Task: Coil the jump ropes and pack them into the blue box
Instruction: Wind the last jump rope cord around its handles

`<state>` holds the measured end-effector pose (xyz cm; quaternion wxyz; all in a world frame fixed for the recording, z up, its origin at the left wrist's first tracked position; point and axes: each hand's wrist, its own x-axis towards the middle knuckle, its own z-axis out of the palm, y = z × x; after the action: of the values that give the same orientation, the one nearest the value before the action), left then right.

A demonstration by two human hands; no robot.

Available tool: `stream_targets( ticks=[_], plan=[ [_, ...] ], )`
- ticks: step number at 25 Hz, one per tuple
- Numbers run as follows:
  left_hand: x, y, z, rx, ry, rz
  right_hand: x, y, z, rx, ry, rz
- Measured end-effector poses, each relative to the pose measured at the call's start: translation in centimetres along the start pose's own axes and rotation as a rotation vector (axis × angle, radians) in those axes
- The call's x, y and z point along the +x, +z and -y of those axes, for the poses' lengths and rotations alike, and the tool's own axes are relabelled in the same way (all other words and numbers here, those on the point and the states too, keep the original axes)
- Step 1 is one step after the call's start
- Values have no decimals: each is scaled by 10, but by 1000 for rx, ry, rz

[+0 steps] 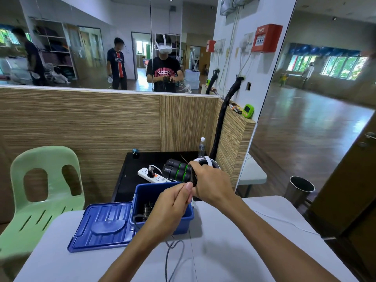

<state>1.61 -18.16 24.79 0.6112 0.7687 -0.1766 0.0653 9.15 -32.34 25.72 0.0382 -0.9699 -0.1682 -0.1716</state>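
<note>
My right hand (pixel 211 182) grips a jump rope by its two black handles with green rings (pixel 176 169), with turns of dark cord (pixel 194 177) wound beside them. My left hand (pixel 173 204) pinches the cord just below, above the open blue box (pixel 183 220). The rest of the grey cord (pixel 173 253) hangs down from my left hand over the white table. Inside the box lies another coiled black rope (pixel 147 210), partly hidden by my left arm.
The box's blue lid (pixel 101 226) lies flat to its left on the white table (pixel 234 251). Behind stand a black side table with a white power strip (pixel 151 176), a water bottle (pixel 201 147) and a headset. A green chair (pixel 44 190) is left, a metal bin (pixel 299 190) right.
</note>
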Motion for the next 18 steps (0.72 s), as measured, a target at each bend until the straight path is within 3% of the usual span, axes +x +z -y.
stream_targets(
  ticks=[7, 15, 18],
  plan=[
    [-7, -13, 28, -229, -260, 92, 0, -10, 1, 145, 1, -44],
    [7, -10, 53, -145, -269, 95, -11, -18, 5, 250, -95, 25],
    [25, -15, 58, 18, -236, 95, -15, -18, -1, 284, -145, 101]
  ],
)
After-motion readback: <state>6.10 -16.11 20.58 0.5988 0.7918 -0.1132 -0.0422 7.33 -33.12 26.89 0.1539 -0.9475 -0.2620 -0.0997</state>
